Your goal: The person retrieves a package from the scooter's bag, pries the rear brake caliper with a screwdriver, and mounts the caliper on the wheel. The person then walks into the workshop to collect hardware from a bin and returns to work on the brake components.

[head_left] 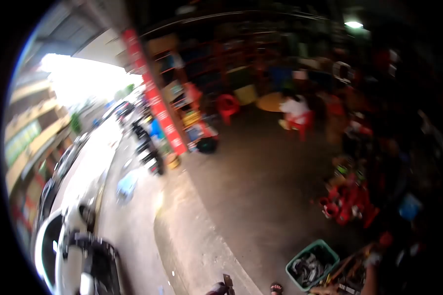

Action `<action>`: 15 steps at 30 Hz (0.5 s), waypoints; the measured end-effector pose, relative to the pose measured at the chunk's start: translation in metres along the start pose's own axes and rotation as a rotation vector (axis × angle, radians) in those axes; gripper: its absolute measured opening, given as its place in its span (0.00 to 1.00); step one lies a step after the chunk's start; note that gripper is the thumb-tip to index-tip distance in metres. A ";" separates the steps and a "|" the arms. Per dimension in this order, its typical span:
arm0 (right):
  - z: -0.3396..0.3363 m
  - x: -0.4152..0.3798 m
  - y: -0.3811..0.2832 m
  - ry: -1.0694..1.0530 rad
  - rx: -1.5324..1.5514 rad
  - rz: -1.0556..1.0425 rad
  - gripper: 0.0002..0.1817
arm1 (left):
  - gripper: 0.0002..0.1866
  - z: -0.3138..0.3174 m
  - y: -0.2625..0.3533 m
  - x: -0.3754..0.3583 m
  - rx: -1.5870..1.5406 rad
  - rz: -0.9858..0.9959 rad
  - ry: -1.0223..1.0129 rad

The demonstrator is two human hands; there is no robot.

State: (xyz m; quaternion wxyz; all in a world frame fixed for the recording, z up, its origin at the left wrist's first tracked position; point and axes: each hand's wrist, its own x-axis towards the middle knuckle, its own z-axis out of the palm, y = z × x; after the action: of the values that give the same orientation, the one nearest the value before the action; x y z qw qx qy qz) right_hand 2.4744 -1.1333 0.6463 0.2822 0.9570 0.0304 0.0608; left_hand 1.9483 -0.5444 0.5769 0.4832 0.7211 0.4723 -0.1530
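Neither of my hands shows clearly in this blurred, tilted view. At the bottom edge is a dark rounded shape [215, 289], cut off by the frame, with a narrow flat brown piece [228, 281] standing beside it. A foot in a dark sandal [276, 287] rests on the floor to its right. Beyond the foot, a green plastic basket [289, 269] holds grey, curved metal-looking parts [310, 268]. Another person's bare arm [370, 278] reaches in at the lower right, near a jumble of long parts [348, 275]; its hand is blurred.
Red parts [347, 202] lie heaped on the right. Farther back, a person [295, 109] sits on a red stool [307, 120] by a round table [269, 102]. A red pillar [157, 98] marks the shop's edge. Parked motorbikes [101, 265] line the pavement [138, 221] on the left.
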 end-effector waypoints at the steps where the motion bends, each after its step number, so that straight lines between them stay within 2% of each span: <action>1: 0.036 0.017 -0.011 -0.019 -0.102 -0.105 0.10 | 0.16 0.008 -0.016 0.001 -0.047 0.021 0.009; 2: -0.005 0.017 -0.003 -0.025 0.041 -0.146 0.12 | 0.19 0.016 0.002 -0.012 -0.028 0.059 0.063; 3: -0.084 0.014 -0.005 -0.016 0.183 -0.188 0.13 | 0.21 0.005 0.044 -0.045 0.034 -0.025 0.067; 4: -0.141 0.008 -0.015 -0.009 0.273 -0.247 0.15 | 0.23 0.006 0.046 -0.048 0.055 -0.049 0.066; 6: -0.210 0.000 -0.049 0.008 0.381 -0.409 0.18 | 0.25 0.008 0.046 -0.061 -0.029 -0.030 0.089; 8: -0.202 0.020 -0.085 -0.063 0.539 -0.620 0.20 | 0.24 0.005 0.045 -0.074 -0.078 -0.063 0.113; 9: -0.210 0.011 -0.105 0.259 0.730 -0.795 0.18 | 0.24 0.006 0.042 -0.078 -0.081 -0.075 0.110; 10: -0.228 0.005 -0.133 0.171 0.682 -0.872 0.18 | 0.24 0.007 0.032 -0.086 -0.121 -0.094 0.136; 11: -0.263 -0.014 -0.156 0.218 0.747 -0.944 0.20 | 0.24 0.011 0.020 -0.093 -0.144 -0.129 0.181; 12: -0.293 -0.035 -0.176 0.101 0.788 -1.000 0.20 | 0.25 0.016 0.004 -0.098 -0.170 -0.165 0.226; 13: -0.286 -0.045 -0.208 0.166 0.768 -1.084 0.20 | 0.26 0.023 -0.019 -0.101 -0.236 -0.190 0.257; 14: -0.314 -0.073 -0.228 0.121 0.852 -1.121 0.22 | 0.26 0.022 -0.033 -0.117 -0.281 -0.206 0.284; 15: -0.316 -0.087 -0.257 0.055 0.786 -1.200 0.22 | 0.27 0.020 -0.046 -0.138 -0.307 -0.267 0.328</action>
State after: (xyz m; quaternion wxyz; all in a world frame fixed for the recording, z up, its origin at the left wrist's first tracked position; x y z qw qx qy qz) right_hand 2.3394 -0.7563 0.7615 -0.0993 0.8042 0.5781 -0.0960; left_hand 1.8445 -0.6307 0.6352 0.4796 0.5857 0.6530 -0.0230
